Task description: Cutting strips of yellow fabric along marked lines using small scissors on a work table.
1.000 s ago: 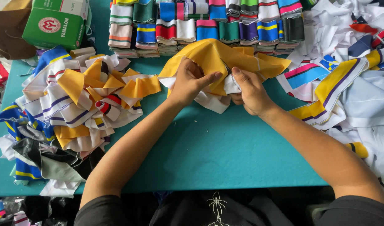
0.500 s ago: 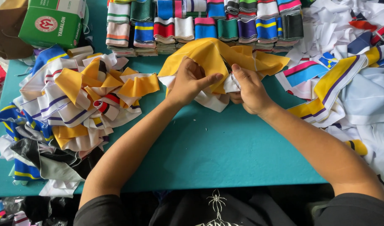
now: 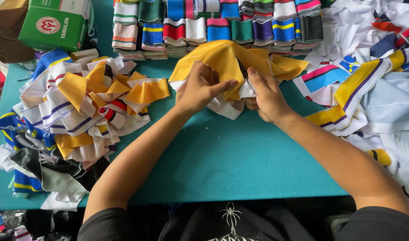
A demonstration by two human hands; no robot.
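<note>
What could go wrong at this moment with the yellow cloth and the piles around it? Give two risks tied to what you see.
The left hand and right hand pinch the yellow cloth piece close together, so a slip might crease it. The piece lies against the row of folded striped bands; a tug could topple them.

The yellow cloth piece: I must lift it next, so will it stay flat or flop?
Probably flop: the yellow cloth piece already folds and drapes between the left hand and right hand. Likely light, since fingertips alone bunch it.
</note>
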